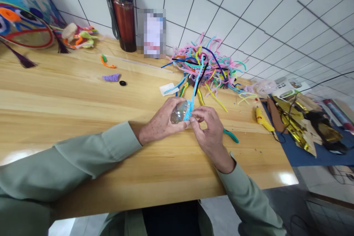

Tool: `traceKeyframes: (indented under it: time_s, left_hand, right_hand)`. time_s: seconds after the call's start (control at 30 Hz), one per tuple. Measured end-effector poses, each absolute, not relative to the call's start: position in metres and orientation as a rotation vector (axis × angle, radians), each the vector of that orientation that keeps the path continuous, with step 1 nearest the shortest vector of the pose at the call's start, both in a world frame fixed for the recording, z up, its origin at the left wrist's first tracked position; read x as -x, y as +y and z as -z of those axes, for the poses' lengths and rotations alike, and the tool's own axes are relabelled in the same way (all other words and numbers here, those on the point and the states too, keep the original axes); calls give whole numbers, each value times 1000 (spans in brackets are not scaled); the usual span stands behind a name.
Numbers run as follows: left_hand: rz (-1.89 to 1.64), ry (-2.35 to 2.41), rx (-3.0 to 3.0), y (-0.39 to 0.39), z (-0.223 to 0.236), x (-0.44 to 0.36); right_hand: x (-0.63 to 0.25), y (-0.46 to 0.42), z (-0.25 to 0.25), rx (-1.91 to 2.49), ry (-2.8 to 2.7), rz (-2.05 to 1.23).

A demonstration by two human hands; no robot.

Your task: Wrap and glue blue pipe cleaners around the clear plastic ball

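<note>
My left hand (pixel 163 120) is closed around a small clear plastic piece (pixel 179 112), rounded like a bottle end. Light-blue pipe cleaner (pixel 188 110) wraps its right-hand rim, and a long strand of it stands up toward the back. At that rim, the fingers of my right hand (pixel 207 127) are pinched together on the blue pipe cleaner; the fingertips partly hide the contact. Green-handled pliers (pixel 231 136) lie partly hidden beside my right hand. Behind both hands is a tangled heap of coloured pipe cleaners (pixel 212 64).
A red thermos (pixel 121 14) and a blurred-out phone-like rectangle (pixel 153 35) stand by the tiled wall. Left of centre lie a purple cone (pixel 111 77) and a black ring (pixel 122 83). A yellow glue gun (pixel 264 119) with a cord rests at the right, near gold foil scraps (pixel 300 132).
</note>
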State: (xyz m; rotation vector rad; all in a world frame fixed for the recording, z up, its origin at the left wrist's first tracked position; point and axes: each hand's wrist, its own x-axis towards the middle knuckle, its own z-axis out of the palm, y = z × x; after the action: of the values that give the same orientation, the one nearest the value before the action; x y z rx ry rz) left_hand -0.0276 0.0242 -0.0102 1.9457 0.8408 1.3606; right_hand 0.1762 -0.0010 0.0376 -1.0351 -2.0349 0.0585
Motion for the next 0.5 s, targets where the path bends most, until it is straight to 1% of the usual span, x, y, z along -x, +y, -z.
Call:
traceKeyframes:
  time_s: [0.5]
  left_hand:
    - [-1316,870,-1857,21,6,28]
  right_hand:
    - [-176,-3,-40,1033,-2039,-84]
